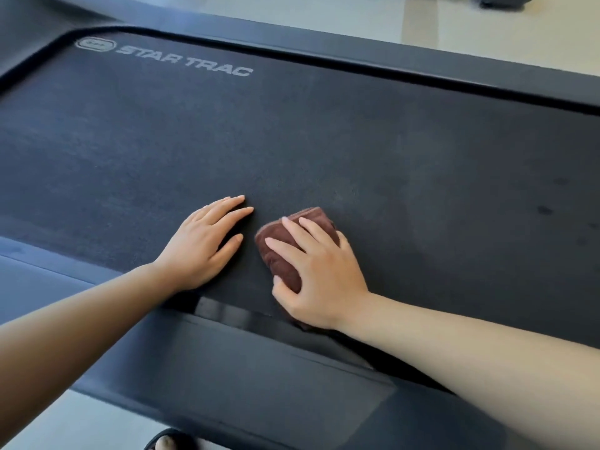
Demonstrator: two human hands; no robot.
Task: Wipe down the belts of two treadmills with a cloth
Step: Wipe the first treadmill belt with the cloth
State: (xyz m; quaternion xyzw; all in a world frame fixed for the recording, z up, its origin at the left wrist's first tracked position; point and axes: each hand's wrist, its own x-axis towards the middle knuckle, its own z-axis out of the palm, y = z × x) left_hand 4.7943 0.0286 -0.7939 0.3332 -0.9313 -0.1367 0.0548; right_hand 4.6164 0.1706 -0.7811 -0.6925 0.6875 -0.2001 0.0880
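A dark treadmill belt (324, 141) with a "STAR TRAC" logo fills most of the head view. A folded brown cloth (279, 248) lies on the belt near its front edge. My right hand (318, 267) lies on top of the cloth, its fingers spread over it and its thumb curled round the near side, so it holds the cloth against the belt. My left hand (204, 245) rests flat on the belt just left of the cloth, fingers straight and together, holding nothing.
The treadmill's dark side rail (259, 368) runs along the near edge under my forearms, and another rail (389, 53) borders the far side. Pale floor (454, 24) shows beyond it. A foot in a dark sandal (168, 441) stands on the floor at the bottom.
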